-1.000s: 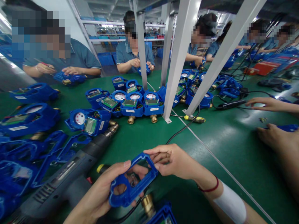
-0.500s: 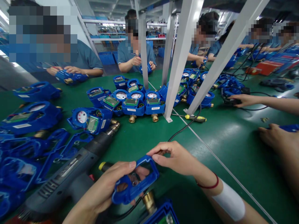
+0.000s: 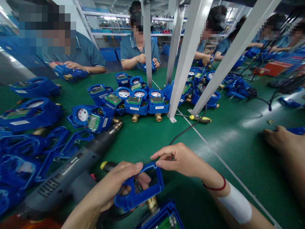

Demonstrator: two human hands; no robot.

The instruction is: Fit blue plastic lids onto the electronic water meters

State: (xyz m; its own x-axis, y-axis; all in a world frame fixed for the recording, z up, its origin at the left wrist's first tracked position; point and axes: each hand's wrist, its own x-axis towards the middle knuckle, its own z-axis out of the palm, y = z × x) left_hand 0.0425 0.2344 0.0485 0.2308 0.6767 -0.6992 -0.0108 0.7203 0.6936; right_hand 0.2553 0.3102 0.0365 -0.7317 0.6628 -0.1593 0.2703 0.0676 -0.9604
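My left hand (image 3: 115, 179) grips a blue plastic meter cover (image 3: 149, 194), a frame with a rectangular window and a round opening. Its thumb lies on the top edge and its fingers show through the window. Close to the cover's upper right corner is my right hand (image 3: 182, 160), its index finger and thumb apart; the thumb tip seems to touch the corner. Below the cover, a blue water meter (image 3: 164, 219) with a green circuit board and a brass fitting (image 3: 152, 205) is partly cut off by the bottom of the view.
A heat gun (image 3: 69, 173) lies at left beside a pile of blue covers (image 3: 21, 146). Several blue meters (image 3: 135, 101) stand behind, near metal posts (image 3: 188, 57). A yellow-black screwdriver (image 3: 201, 119) lies by a post. Co-workers sit across; another person's hand (image 3: 281, 143) is at right.
My right index finger has lifted off the cover's corner, spreading from the thumb. The cover has shifted slightly in my left hand. At far right, a co-worker's reaching arm has left the view.
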